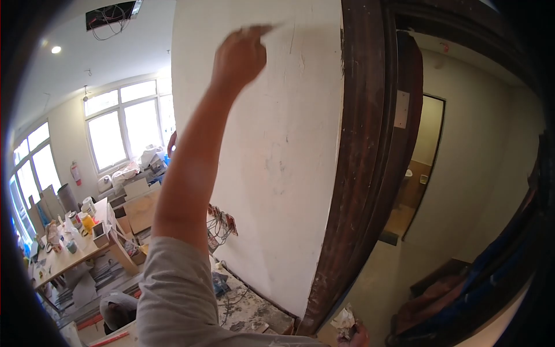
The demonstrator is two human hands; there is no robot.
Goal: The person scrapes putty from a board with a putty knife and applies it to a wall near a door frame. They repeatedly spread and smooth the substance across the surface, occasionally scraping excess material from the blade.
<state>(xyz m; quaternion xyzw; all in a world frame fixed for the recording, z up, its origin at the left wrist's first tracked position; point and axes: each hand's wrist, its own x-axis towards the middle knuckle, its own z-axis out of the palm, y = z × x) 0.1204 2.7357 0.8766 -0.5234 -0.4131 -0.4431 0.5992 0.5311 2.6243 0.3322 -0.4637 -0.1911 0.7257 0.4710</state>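
My left fingers [257, 36] are clenched round a thin, blurred tool [278, 25], its tip pointing at the upper part of the white wall [260, 144], beside the dark door frame [364, 133]. Low down, my right fingers [361, 334] grip a crumpled whitish lump [343, 319]. Far left, a yellow container [88, 222] and a small greenish cup [71, 248] stand on the cluttered surface [58, 265]; I can't tell their contents.

Off-white flat wall [260, 144] with grey smudges, thin dark streaks — dark brown wooden door frame [365, 133] with pale specks — plain grey fabric sleeve [173, 283], red cylindrical fire extinguisher [76, 173].
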